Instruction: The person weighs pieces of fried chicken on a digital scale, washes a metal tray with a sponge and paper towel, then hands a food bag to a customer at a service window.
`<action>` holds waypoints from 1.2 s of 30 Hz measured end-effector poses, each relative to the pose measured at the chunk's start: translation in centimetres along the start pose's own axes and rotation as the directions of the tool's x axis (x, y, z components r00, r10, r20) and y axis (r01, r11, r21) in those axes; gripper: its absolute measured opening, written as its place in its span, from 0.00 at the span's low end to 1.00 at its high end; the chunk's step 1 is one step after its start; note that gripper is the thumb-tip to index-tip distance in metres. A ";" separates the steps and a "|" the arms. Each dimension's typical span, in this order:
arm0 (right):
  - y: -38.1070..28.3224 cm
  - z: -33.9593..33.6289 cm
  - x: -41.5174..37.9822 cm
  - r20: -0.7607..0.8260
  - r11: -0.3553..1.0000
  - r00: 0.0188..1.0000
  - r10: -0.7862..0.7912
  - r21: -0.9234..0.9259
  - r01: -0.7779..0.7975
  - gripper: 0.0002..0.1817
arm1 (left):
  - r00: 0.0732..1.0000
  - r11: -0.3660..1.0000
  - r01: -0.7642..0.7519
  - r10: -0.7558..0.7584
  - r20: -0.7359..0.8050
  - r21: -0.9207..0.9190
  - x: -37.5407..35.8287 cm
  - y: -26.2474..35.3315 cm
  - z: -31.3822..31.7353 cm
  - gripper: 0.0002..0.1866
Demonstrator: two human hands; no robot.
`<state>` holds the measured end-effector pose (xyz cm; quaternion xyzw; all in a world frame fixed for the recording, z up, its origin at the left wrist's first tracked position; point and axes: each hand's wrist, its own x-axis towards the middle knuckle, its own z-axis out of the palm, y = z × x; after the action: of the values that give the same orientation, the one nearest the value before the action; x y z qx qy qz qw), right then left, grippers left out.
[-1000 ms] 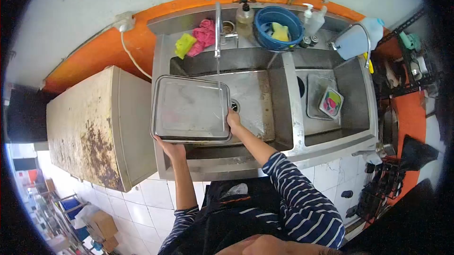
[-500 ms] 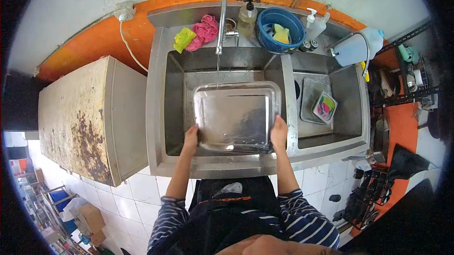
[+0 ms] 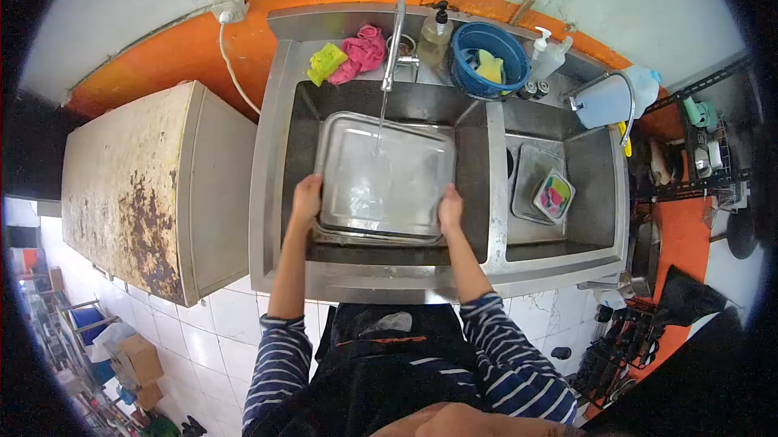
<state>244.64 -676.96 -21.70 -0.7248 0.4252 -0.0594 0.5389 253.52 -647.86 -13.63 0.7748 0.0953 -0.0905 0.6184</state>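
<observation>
A rectangular metal tray (image 3: 385, 182) is held over the left sink basin (image 3: 474, 230), between my two hands. My left hand (image 3: 306, 202) grips its left edge, fingers partly hidden by the rim. On the opposite edge, my right hand (image 3: 450, 210) is closed round the lower right side. Water runs from the faucet (image 3: 395, 44) in a thin stream onto the tray's upper middle, and its wet surface shines.
Behind the basin lie a yellow-green sponge (image 3: 327, 63), a pink cloth (image 3: 362, 52), a soap bottle (image 3: 436, 36) and a blue bucket (image 3: 489, 85). The right basin (image 3: 596, 194) holds a tray and a small container (image 3: 554, 196). A rusty cabinet (image 3: 134, 194) stands at left.
The tray has moved left and away from me, and its face has tilted so the water lands on it. Both hands moved with it. The view has shifted slightly.
</observation>
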 end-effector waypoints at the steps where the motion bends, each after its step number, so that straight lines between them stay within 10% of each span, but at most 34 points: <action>1: -0.4 2.2 -0.2 0.030 0.991 0.998 0.061 -0.124 -0.057 0.28 | 0.992 0.996 0.061 -0.067 0.110 0.062 -0.8 1.6 -2.6 0.18; 6: -3.2 9.2 -2.4 0.551 0.993 0.826 -0.114 0.076 0.086 0.33 | 0.955 0.954 0.218 -0.251 -0.156 -0.204 -4.1 2.9 -9.5 0.23; 11: -3.5 9.8 -3.0 0.632 0.989 0.760 -0.148 0.090 0.118 0.26 | 0.961 0.963 0.176 -0.214 -0.178 -0.206 -8.0 3.8 -12.4 0.12; 13: -5.1 6.0 -4.4 0.710 0.992 0.703 0.027 0.070 -0.108 0.22 | 0.942 0.927 0.244 -0.296 -0.160 -0.284 -9.7 4.6 -11.7 0.11; 25: -6.4 -13.5 -4.0 0.128 0.978 0.971 -0.202 0.081 0.193 0.20 | 0.828 0.737 0.551 -0.424 0.366 -0.391 -4.7 -3.6 5.8 0.16; 27: -3.9 -13.2 -1.5 0.095 0.964 0.968 -0.232 -0.114 0.242 0.19 | 0.914 0.814 0.405 -0.370 0.166 -0.416 -1.5 -3.3 8.1 0.13; 31: 1.8 -6.3 3.0 0.046 0.947 0.961 -0.272 0.190 0.259 0.19 | 0.986 0.943 0.063 -0.110 -0.126 -0.328 1.1 -0.9 6.2 0.13; 33: 4.5 -0.8 5.9 0.221 0.986 0.963 -0.152 0.100 0.132 0.20 | 0.978 0.954 0.083 -0.133 -0.158 -0.286 -0.6 2.5 2.5 0.13; 34: 3.4 1.8 4.0 0.155 0.922 0.926 -0.344 -0.128 0.364 0.20 | 0.944 0.942 0.094 -0.186 -0.271 -0.321 -1.4 2.9 1.4 0.13; 35: -1.8 3.3 0.8 0.207 0.961 0.976 -0.065 -0.249 0.116 0.20 | 0.943 0.907 0.050 -0.181 -0.281 -0.419 -1.9 2.0 -0.1 0.14; 36: -0.2 6.8 0.4 0.102 0.977 0.978 -0.184 -0.094 0.194 0.21 | 0.906 0.914 0.028 -0.194 -0.377 -0.405 -2.4 1.5 -1.4 0.15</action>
<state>248.65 -672.24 -24.48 -0.7908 0.3315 -0.0546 0.5117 251.59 -646.88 -11.23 0.6308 0.2836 0.0588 0.7199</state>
